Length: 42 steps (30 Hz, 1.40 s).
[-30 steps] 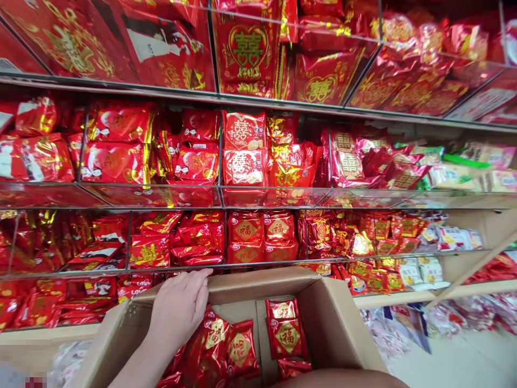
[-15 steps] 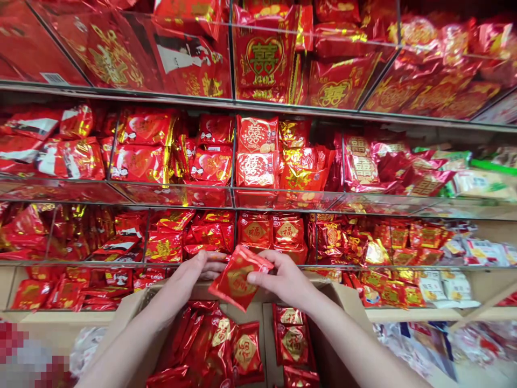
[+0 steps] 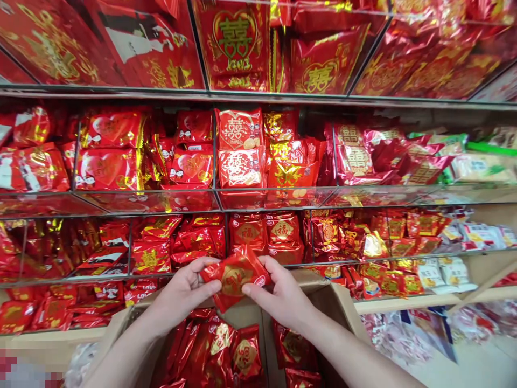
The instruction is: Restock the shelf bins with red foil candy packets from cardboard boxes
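Note:
A red packet (image 3: 235, 276) with a gold emblem is held by both hands above an open cardboard box (image 3: 350, 315). My left hand (image 3: 193, 285) pinches its left side, thumb on top. On the other side my right hand (image 3: 278, 288) grips its right edge, thumb pressed on the front. Below, inside the box, lie several similar red packets (image 3: 247, 353) with gold emblems, and more packets (image 3: 294, 347) lie to the right of a cardboard divider. Just behind the held packet, matching packets (image 3: 247, 231) stand stacked in a shelf compartment.
Tiered shelves with clear front strips (image 3: 278, 198) run across the view, filled with red and gold packets. Large red bags (image 3: 236, 43) stand on the top tier. White packets (image 3: 446, 275) sit at the lower right, and clear-wrapped goods (image 3: 393, 337) lie below the shelf at right.
My left hand has closed on the packet's left side; before, it was beside it with fingers curled. The packet has turned and now lies between both hands. The view has shifted slightly.

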Available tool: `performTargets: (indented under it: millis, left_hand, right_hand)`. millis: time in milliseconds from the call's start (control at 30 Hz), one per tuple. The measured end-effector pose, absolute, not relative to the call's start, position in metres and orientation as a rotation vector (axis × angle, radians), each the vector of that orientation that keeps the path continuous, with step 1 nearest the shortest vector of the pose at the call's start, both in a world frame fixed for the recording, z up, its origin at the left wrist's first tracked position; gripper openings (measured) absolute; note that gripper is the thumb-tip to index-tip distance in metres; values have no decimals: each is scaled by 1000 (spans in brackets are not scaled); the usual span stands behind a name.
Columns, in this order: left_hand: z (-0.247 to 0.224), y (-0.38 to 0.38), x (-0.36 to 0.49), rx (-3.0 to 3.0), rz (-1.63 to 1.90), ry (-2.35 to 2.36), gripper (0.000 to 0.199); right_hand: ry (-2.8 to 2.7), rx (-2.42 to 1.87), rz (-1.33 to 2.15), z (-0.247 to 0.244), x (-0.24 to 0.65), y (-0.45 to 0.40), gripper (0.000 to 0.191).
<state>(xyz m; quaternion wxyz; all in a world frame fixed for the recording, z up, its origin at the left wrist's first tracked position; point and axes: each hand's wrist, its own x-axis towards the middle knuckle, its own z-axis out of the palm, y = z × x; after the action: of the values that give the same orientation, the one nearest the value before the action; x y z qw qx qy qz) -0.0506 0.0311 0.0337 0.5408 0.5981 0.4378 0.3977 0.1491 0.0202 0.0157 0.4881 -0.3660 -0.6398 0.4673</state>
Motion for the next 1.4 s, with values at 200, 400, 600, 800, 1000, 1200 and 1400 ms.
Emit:
performTargets:
  millis: [200, 400, 600, 800, 1000, 1200, 1400]
  left_hand:
    - [31, 27, -52, 1495, 872, 1026, 34]
    - [27, 30, -53, 1534, 879, 1032, 28]
    - [31, 29, -53, 1533, 879, 1072, 33]
    - [32, 29, -55, 1527, 873, 1074, 34]
    - [27, 28, -55, 1554, 861, 1047, 28]
    - [26, 28, -53, 1577, 834, 1056, 27]
    - [27, 27, -51, 1600, 826, 1069, 28]
  right_hand:
    - [-1046, -950, 1167, 22, 161, 32, 40]
    - [-961, -981, 1009, 24, 191, 60, 51]
    - [-1676, -999, 447, 40, 178, 68, 24]
    - [-2363, -970, 93, 48, 154, 84, 24]
    - [-2257, -1204, -280, 29, 146, 81, 23]
    - [-2309, -1310, -412, 28, 142, 76, 24]
    - [-2370, -1038, -176, 21, 147, 82, 24]
